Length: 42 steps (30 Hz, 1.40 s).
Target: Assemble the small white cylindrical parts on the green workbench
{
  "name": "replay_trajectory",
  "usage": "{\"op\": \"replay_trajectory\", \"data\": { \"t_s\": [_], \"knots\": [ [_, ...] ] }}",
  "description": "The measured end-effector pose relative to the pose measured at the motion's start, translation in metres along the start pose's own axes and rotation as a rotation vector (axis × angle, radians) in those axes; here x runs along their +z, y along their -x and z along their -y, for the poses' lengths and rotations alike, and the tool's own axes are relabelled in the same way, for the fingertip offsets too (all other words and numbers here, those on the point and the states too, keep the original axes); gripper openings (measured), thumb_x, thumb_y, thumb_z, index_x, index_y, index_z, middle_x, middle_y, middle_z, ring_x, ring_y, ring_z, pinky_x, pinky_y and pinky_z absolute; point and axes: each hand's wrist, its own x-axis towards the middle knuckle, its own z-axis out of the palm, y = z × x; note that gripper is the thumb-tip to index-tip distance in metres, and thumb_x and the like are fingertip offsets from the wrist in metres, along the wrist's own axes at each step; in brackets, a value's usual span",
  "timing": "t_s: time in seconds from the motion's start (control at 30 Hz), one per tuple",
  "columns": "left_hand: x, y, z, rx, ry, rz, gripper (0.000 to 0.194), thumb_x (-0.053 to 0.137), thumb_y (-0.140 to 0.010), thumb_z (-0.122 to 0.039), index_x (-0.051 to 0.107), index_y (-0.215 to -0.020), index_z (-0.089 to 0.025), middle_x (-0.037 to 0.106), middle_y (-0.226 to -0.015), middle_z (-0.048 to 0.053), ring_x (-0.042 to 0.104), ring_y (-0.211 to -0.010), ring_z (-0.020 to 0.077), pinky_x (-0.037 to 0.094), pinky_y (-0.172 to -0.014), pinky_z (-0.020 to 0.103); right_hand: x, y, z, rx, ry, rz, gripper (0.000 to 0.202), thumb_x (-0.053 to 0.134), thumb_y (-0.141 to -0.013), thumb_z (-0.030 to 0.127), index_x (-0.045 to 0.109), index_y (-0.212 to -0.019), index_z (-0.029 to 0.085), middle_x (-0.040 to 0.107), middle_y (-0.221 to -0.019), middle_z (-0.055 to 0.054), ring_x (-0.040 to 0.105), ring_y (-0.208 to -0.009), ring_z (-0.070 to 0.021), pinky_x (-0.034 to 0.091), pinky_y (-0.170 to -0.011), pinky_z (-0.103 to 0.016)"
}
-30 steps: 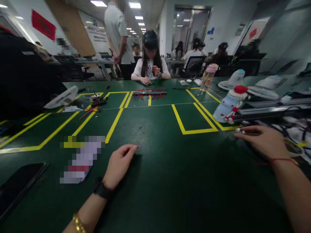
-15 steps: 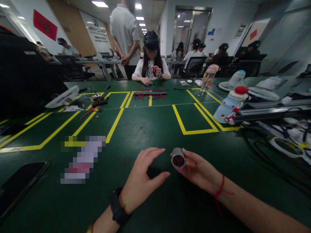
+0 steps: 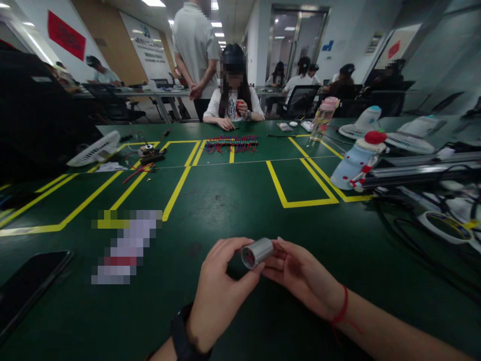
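A short silver metal cylinder (image 3: 260, 251) is held between my two hands above the green table, lying on its side. Its open end faces left toward me, with red strands inside. My left hand (image 3: 223, 288) is closed on it, thumb below and fingers along the upper left side. At the opposite end, the fingertips of my right hand (image 3: 300, 273) are on the cylinder; the exact contact there is partly hidden.
A phone (image 3: 32, 286) lies at the left, near a blurred-out strip (image 3: 131, 245). Across the green table (image 3: 221, 200) are a bundle of red and blue wires (image 3: 231, 144) and a seated person. A blue bottle (image 3: 349, 168), small fans and black cables (image 3: 398, 220) crowd the right.
My left hand has come right and closed on the cylinder. The cylinder has turned from facing me to lying sideways and moved slightly left, with my right hand still at its end.
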Motion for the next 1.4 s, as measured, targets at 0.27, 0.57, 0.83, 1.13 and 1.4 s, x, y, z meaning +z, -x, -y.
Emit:
{"op": "replay_trajectory", "data": {
  "t_s": [0.27,0.57,0.83,1.13,1.4],
  "knots": [
    [0.017,-0.006,0.006,-0.074,-0.296,0.142,0.022,0.066,-0.076,-0.028,0.067,-0.098,-0.034,0.067,-0.104,-0.002,0.056,-0.098,0.0236,0.040,-0.082,0.041,-0.001,0.003,0.004,-0.728,1.148,-0.130,0.021,0.063,-0.080,0.025,0.068,-0.101,0.024,0.060,-0.104,-0.004,0.057,-0.098,-0.0138,0.048,-0.090,-0.031],
    [0.006,-0.011,0.012,0.040,-0.103,0.181,0.044,0.063,-0.078,-0.024,0.057,-0.121,-0.033,0.053,-0.124,0.004,0.048,-0.114,0.0248,0.038,-0.095,0.047,-0.009,-0.006,-0.002,-0.694,1.055,-0.101,0.045,0.067,-0.076,0.027,0.055,-0.119,0.025,0.058,-0.116,-0.006,0.056,-0.105,-0.0177,0.047,-0.093,-0.036],
    [0.000,-0.021,0.009,0.013,-0.010,0.078,0.016,0.057,-0.086,-0.030,0.072,-0.090,-0.028,0.055,-0.108,0.004,0.054,-0.102,0.0198,0.045,-0.089,0.039,-0.012,-0.014,-0.001,-0.580,1.239,-0.077,0.042,0.068,-0.075,0.033,0.059,-0.115,0.025,0.062,-0.112,-0.004,0.058,-0.101,-0.0162,0.046,-0.092,-0.034],
    [0.003,-0.022,0.006,0.022,-0.050,0.104,0.016,0.060,-0.084,-0.033,0.072,-0.094,-0.029,0.059,-0.102,0.003,0.056,-0.097,0.0191,0.047,-0.085,0.038,-0.013,-0.014,0.000,-0.663,1.295,-0.081,0.037,0.063,-0.080,0.033,0.058,-0.115,0.025,0.062,-0.111,-0.005,0.058,-0.100,-0.0166,0.045,-0.089,-0.033],
    [0.004,-0.021,-0.002,0.001,0.067,0.091,0.014,0.060,-0.084,-0.030,0.073,-0.089,-0.026,0.062,-0.094,0.002,0.058,-0.090,0.0168,0.048,-0.082,0.033,-0.013,-0.014,-0.004,-0.673,1.318,-0.056,0.036,0.063,-0.080,0.035,0.058,-0.114,0.025,0.062,-0.111,-0.005,0.057,-0.100,-0.0170,0.044,-0.090,-0.034]
  ]
}}
